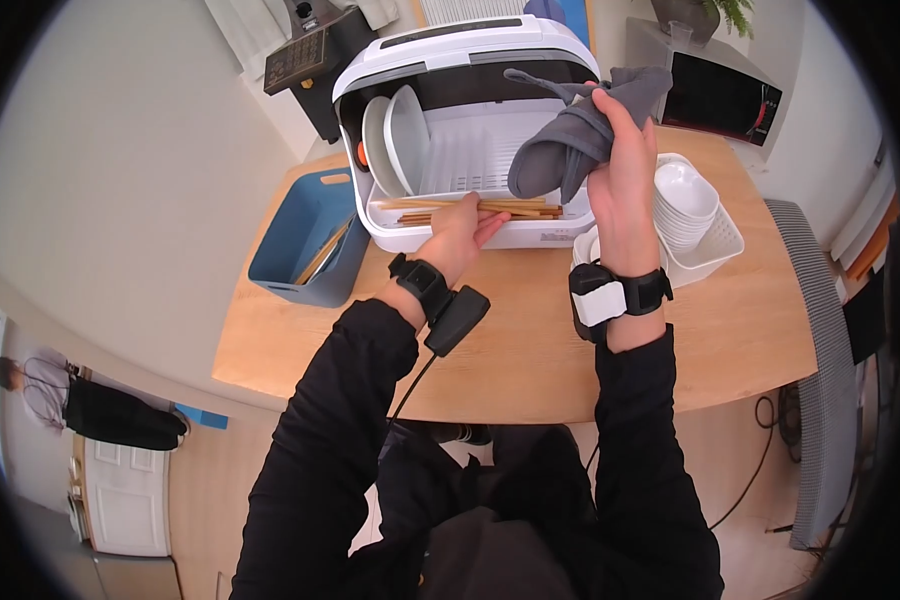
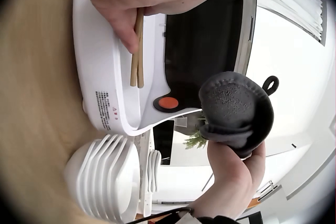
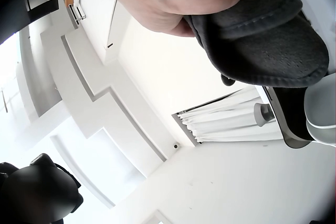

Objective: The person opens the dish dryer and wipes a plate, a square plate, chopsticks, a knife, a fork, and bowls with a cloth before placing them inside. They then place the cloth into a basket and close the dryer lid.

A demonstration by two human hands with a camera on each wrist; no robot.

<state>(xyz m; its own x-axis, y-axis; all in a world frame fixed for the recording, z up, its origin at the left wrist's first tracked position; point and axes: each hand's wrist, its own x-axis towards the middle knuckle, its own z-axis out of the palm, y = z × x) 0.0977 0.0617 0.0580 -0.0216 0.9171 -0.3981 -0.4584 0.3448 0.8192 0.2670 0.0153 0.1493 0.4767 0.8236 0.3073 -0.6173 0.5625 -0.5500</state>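
Observation:
My left hand grips light wooden chopsticks over the front trough of a white dish-drying cabinet. Their ends stick out past the fingers in the left wrist view. Several darker chopsticks lie in the trough under that hand. To the right and higher, my right hand holds a bunched dark grey cloth with stitched edges and a hanging loop. The cloth hangs in front of the cabinet's right side. Inside, two white plates stand upright at the left of the rack.
A blue bin with wooden utensils stands left of the cabinet on the wooden table. To the right, a white basket holds stacked white bowls. Behind are a microwave and a potted plant. Another person stands far left.

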